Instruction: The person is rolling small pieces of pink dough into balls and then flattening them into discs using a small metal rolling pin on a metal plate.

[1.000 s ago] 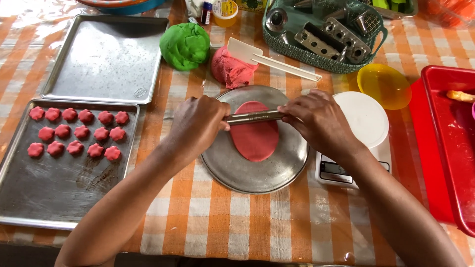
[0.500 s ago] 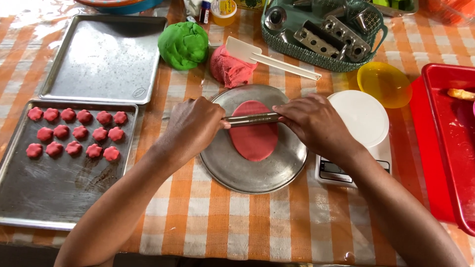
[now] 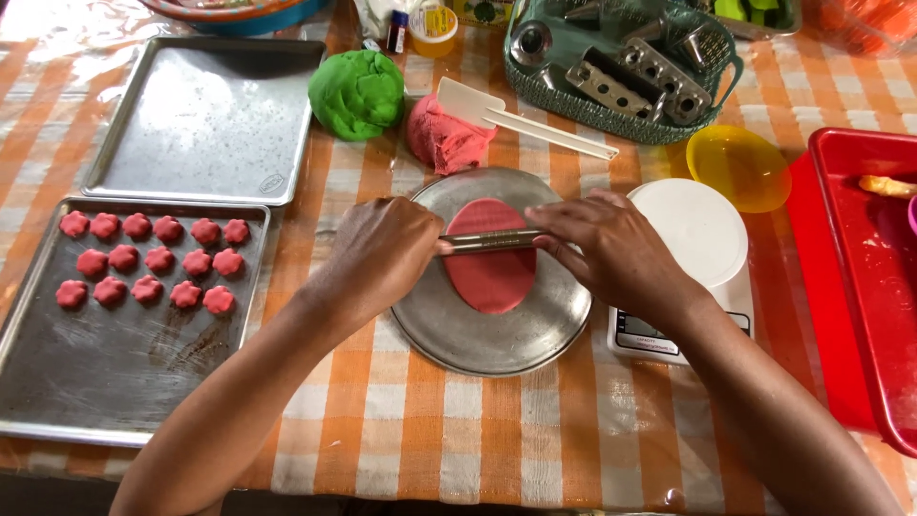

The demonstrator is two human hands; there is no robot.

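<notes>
Orange-and-white checked cloth (image 3: 458, 430) covers the table, glossy enough near its far-left corner to look like plastic sheeting, though glare makes that hard to tell. At the middle sits a round metal plate (image 3: 478, 339), the landmark for everything else. On it lies an oval sheet of pink dough (image 3: 489, 282), and across the sheet's far half rests a thin metal rolling pin (image 3: 489, 241). The left hand (image 3: 382, 253) curls its fingers over the pin's left end; the right hand (image 3: 611, 248) presses bent fingers on the right end, so both grip the pin.

Left of the plate a metal baking tray (image 3: 105, 382) holds rows of small pink flower-shaped dough pieces (image 3: 148, 263). Beyond that tray lies a second baking tray (image 3: 205, 119). Just behind the plate are a lump of pink dough (image 3: 439, 143), a ball of green dough (image 3: 358, 94) and a white spatula (image 3: 516, 119). Right of the plate stands a white kitchen scale (image 3: 693, 248), touching its rim, then a yellow bowl (image 3: 735, 167) and a red tray (image 3: 860, 287). Farther back, a teal basket (image 3: 621, 119) carries metal press parts.
</notes>
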